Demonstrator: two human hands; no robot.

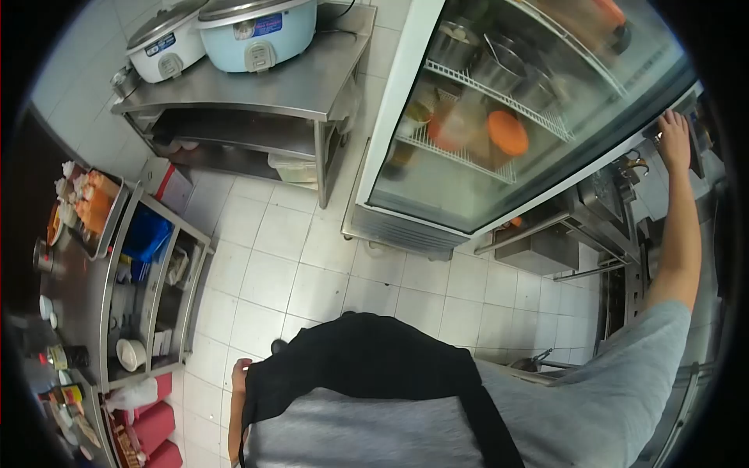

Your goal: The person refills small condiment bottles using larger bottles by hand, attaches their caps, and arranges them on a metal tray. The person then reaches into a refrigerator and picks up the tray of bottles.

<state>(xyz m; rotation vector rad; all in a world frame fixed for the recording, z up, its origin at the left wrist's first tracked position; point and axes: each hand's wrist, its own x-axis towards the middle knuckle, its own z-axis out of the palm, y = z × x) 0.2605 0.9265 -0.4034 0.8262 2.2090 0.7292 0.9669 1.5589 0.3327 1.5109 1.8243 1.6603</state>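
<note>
My right arm stretches out to the far right, and my right hand is up by the outer edge of the glass-door fridge. Its fingers look extended; whether they touch the door edge or the metal fittings behind it I cannot make out. Through the fridge glass I see metal pots and a container with an orange lid on wire racks. Low at my side hangs my left hand, partly covered by my black apron. Only a bit of its fingers shows, over the tiled floor, with nothing visible in it.
Two rice cookers, one light blue and one white, stand on a steel table. To the left, a steel counter carries a tray of orange-and-white packages and several bottles. A sink unit is beyond the fridge.
</note>
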